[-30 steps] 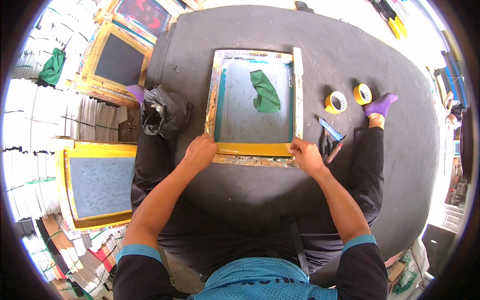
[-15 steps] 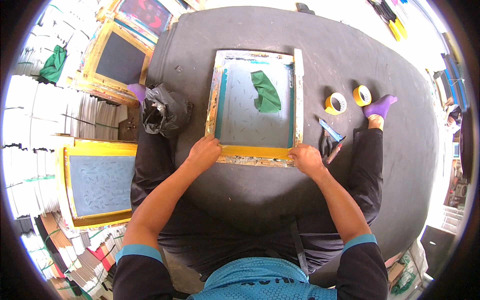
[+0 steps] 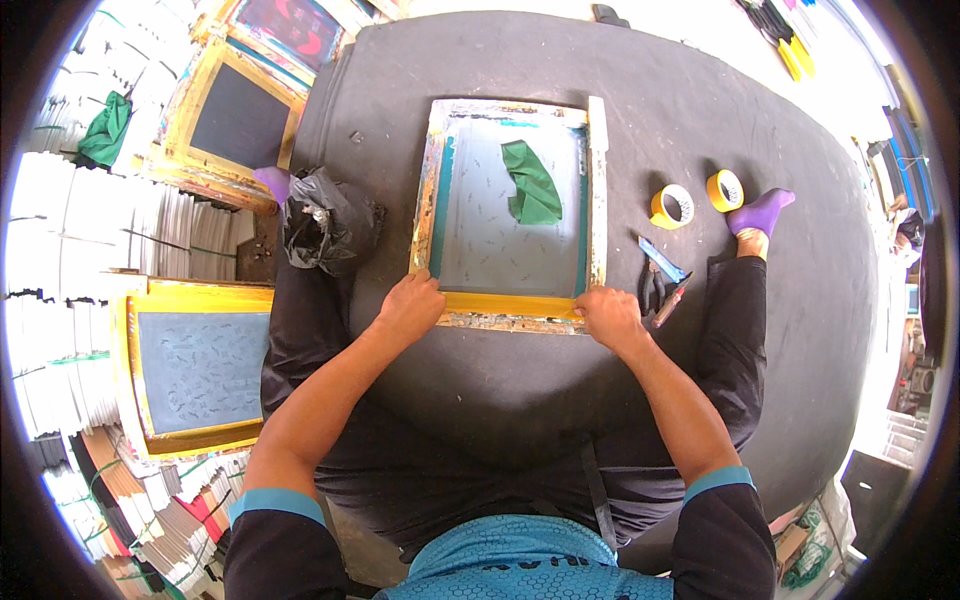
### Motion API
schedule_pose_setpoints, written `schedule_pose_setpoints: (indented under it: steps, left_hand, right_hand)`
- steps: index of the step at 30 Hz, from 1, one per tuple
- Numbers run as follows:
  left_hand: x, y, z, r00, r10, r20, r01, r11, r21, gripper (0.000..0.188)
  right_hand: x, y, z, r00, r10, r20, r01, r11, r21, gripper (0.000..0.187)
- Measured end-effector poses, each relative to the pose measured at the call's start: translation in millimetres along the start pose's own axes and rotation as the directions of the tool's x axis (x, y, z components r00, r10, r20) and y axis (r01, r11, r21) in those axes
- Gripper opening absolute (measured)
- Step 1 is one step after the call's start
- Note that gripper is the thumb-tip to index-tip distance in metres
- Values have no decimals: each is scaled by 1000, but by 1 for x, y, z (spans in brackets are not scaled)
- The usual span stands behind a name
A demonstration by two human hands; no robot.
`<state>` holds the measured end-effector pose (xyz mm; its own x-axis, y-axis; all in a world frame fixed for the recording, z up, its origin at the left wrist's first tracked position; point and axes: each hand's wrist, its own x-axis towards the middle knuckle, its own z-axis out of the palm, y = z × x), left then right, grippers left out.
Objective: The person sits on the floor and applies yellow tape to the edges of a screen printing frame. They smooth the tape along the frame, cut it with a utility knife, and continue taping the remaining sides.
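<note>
A screen printing frame with paint-stained wooden sides lies flat on the dark work surface between my legs. Along its near inner edge runs a strip of yellow tape. My left hand is closed, pinching the strip's left end at the near left corner. At the near right corner my right hand pinches the other end, fingers pressed together. The strip looks taut between both hands. A crumpled green cloth rests on the grey mesh.
Right of the frame are two yellow tape rolls, a blue cutter knife and black pliers. A black plastic bag sits by my left leg. More frames and stacked bundles stand at the left.
Almost nothing differs. My right hand has shifted very slightly at the tape's end, and the strip lies a little flatter near it.
</note>
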<state>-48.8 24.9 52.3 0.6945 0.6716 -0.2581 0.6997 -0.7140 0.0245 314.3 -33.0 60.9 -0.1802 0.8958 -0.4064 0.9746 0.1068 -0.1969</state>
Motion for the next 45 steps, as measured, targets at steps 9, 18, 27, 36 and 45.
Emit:
schedule_pose_setpoints:
  steps: [9,18,27,36,45]
  left_hand:
    - [2,3,6,1000,27,-5,-27,996,85,15]
    - [6,5,3,999,37,0,-37,994,101,14]
    - [12,2,5,996,69,56,-76,990,122,15]
    - [17,5,-6,990,41,134,-56,992,110,15]
    - [19,1,5,990,48,134,-62,993,97,15]
  right_hand:
    - [7,-15,-1,997,-9,79,25,978,-207,18]
    - [8,-22,-11,997,-27,79,44,975,-220,16]
    - [12,-21,-9,996,-67,59,80,964,-254,14]
    - [16,-23,-8,993,-82,79,99,966,-238,12]
    - [16,-25,-13,990,-124,64,137,952,-274,15]
